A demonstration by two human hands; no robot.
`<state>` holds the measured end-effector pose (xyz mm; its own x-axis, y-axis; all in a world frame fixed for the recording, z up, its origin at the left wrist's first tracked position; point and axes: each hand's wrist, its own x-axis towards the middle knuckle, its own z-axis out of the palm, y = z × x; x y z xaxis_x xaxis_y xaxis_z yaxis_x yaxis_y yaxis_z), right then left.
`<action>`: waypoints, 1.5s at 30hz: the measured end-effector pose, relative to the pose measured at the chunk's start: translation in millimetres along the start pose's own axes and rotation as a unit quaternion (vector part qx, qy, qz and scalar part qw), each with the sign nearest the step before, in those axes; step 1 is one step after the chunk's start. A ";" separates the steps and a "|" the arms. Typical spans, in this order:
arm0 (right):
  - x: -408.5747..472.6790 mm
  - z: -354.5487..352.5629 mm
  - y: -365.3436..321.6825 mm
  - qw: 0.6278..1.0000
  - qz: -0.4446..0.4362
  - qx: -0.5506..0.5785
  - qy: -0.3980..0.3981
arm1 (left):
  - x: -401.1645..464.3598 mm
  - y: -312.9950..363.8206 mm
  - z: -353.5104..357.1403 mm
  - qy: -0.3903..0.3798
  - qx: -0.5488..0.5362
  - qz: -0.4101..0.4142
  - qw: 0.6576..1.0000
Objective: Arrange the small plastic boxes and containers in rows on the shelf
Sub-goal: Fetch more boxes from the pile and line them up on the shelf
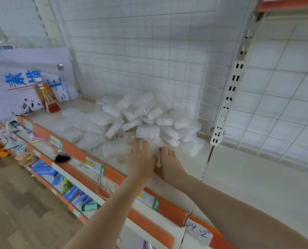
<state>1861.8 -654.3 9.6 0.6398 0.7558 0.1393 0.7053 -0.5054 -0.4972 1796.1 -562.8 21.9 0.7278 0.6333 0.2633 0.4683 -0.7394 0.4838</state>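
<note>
Both hands reach in from the lower edge of the frame and meet at its centre, at the near edge of a loose heap of small clear plastic boxes and containers (146,121) lying on the cream metal shelf (248,178). The left hand (140,159) lies with its fingers stretched forward onto the closest translucent pieces, and the right hand (169,164) sits just beside it, touching it at the thumb side; whether the right fingers are curled round a box or only pressing on it cannot be told, since the plastic is blurred and nearly the same white as the shelf. The heap spreads away from the hands toward the upper middle of the frame, its long run going from centre left to centre right along the white wire-grid back panel (149,51), and nothing in it stands in a row yet. Both hands are about equally near the front boxes. To the right of the heap the shelf lies bare, which looks like the likely place for rows. At the left of the frame stand an amber drink bottle with a red label (47,96) and a large white plastic bag with blue lettering (23,83).
</note>
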 end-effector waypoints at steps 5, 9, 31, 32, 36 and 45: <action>-18.3 -12.1 21.5 1.000 -0.014 0.001 -0.005 | -13.0 12.4 2.9 0.003 -0.072 -0.022 0.997; -43.3 -31.1 42.5 0.997 0.021 0.061 0.029 | -31.3 34.4 8.3 -0.011 -0.148 -0.033 0.988; -333.2 -182.8 194.7 0.899 0.243 0.147 0.332 | -154.9 253.2 104.5 -0.102 -0.317 0.298 0.895; -349.0 -189.2 201.1 0.894 0.255 0.149 0.336 | -163.7 265.2 108.7 -0.108 -0.327 0.308 0.887; -402.3 -209.4 223.2 0.877 0.304 0.135 0.347 | -198.2 305.7 122.3 -0.128 -0.364 0.347 0.855; -487.1 -244.8 263.9 0.872 0.342 0.090 0.338 | -266.3 383.7 148.1 -0.156 -0.402 0.397 0.810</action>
<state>1811.0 -1257.8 20.2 0.9688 -0.1471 0.1997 0.0665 -0.6215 -0.7806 1856.2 -1048.9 13.8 0.7893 -0.1507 0.5952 -0.5966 -0.4172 0.6856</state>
